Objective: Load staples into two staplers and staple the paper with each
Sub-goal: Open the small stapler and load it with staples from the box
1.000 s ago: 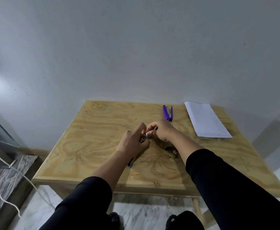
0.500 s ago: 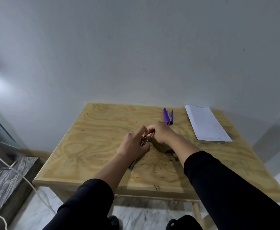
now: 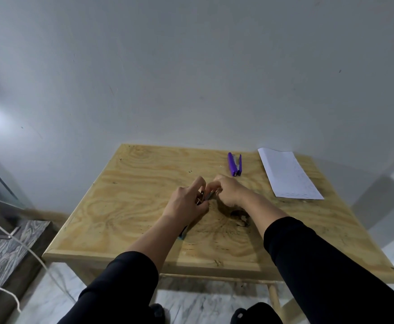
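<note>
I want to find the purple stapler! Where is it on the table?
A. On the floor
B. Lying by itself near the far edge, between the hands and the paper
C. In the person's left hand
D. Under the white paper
B. The purple stapler lies alone on the wooden table, left of the paper and beyond both hands, touching neither.

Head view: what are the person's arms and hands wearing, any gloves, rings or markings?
Both arms wear plain black long sleeves, the left sleeve and right sleeve pushed up the forearm. The left hand and right hand are bare: no gloves; rings cannot be made out.
</note>
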Action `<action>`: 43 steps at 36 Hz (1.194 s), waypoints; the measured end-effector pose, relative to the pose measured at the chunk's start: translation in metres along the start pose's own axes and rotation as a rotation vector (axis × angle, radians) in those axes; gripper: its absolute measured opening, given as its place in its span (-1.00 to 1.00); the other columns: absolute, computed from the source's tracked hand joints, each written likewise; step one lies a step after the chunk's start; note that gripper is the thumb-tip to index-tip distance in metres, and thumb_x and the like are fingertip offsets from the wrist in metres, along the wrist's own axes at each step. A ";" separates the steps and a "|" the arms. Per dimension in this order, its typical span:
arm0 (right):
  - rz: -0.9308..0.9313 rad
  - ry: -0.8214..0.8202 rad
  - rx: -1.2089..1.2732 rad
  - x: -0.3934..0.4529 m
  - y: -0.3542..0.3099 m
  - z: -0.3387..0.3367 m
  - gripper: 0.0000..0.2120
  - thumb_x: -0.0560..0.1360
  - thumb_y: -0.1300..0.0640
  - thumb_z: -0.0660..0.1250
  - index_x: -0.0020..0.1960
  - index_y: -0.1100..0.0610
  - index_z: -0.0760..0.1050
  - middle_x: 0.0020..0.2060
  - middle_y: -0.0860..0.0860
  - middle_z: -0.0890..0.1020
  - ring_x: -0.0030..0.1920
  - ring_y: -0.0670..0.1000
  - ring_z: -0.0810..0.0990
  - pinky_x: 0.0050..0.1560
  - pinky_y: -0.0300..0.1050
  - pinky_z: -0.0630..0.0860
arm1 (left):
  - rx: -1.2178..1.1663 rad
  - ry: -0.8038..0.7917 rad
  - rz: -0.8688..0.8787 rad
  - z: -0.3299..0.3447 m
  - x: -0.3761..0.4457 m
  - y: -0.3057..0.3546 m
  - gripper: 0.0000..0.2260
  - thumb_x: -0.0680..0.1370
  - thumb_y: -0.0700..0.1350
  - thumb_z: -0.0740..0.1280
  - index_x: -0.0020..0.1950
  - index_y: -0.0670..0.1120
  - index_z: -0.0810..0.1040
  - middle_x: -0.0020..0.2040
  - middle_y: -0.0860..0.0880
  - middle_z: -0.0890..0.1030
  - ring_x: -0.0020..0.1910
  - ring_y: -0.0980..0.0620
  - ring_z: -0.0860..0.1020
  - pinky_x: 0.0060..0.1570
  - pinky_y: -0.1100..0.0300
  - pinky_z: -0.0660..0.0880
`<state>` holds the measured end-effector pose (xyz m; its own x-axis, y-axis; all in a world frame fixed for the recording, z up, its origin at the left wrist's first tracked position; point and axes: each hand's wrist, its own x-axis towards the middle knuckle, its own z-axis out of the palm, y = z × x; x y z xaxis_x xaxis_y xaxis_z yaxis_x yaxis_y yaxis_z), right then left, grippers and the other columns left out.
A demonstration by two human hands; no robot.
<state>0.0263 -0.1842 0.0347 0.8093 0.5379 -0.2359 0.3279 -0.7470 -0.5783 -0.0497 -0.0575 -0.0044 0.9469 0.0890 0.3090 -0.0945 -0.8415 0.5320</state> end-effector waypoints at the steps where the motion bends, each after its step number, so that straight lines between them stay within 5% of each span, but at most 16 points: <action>1: 0.003 0.013 0.002 0.000 0.000 0.000 -0.63 0.48 0.42 0.13 0.22 0.18 0.46 -0.04 -0.09 0.51 0.16 0.04 0.50 0.14 -0.11 0.44 | -0.001 0.002 0.000 0.000 0.000 0.000 -0.73 0.48 -0.10 0.36 0.11 -0.07 0.37 -0.14 -0.08 0.68 -0.33 0.01 0.52 -0.33 0.25 0.41; 9: -0.040 0.151 -0.120 0.006 0.007 0.001 -0.60 0.48 0.41 0.17 -0.05 -0.02 0.64 0.20 0.09 0.48 0.25 0.13 0.45 0.24 -0.02 0.43 | 0.002 0.027 0.012 0.002 -0.001 -0.001 -0.75 0.46 -0.10 0.36 0.09 -0.07 0.42 -0.13 -0.04 0.71 -0.34 0.01 0.56 -0.33 0.29 0.41; 15: -0.024 0.198 -0.051 0.007 0.007 0.007 -0.61 0.50 0.39 0.16 -0.18 -0.03 0.60 0.15 0.09 0.51 0.19 0.14 0.50 0.16 -0.02 0.46 | 0.029 0.029 0.023 0.003 0.000 -0.001 -0.74 0.46 -0.10 0.33 0.14 -0.04 0.43 -0.10 -0.04 0.71 -0.25 -0.04 0.63 -0.31 0.24 0.48; 20: 0.029 0.207 0.065 0.003 0.005 0.003 -0.66 0.54 0.33 0.09 -0.08 0.07 0.61 0.02 0.04 0.61 -0.05 0.08 0.56 -0.05 -0.07 0.50 | 0.012 0.012 -0.010 0.004 0.000 -0.001 -0.71 0.46 -0.09 0.33 0.16 -0.01 0.44 -0.06 -0.05 0.71 -0.21 -0.07 0.64 -0.24 0.14 0.59; 43: 0.129 0.249 0.248 0.004 0.012 0.004 -0.76 0.56 0.29 0.10 0.09 0.11 0.49 0.12 0.07 0.59 0.10 0.02 0.54 0.01 -0.20 0.43 | 0.052 0.018 0.004 0.003 -0.002 0.004 -0.73 0.51 -0.07 0.29 0.15 -0.10 0.60 -0.06 -0.11 0.63 -0.16 -0.07 0.58 -0.20 0.17 0.48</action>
<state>0.0316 -0.1901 0.0238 0.9401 0.3111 -0.1396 0.1123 -0.6690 -0.7347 -0.0509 -0.0625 -0.0054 0.9408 0.0944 0.3255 -0.0822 -0.8683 0.4892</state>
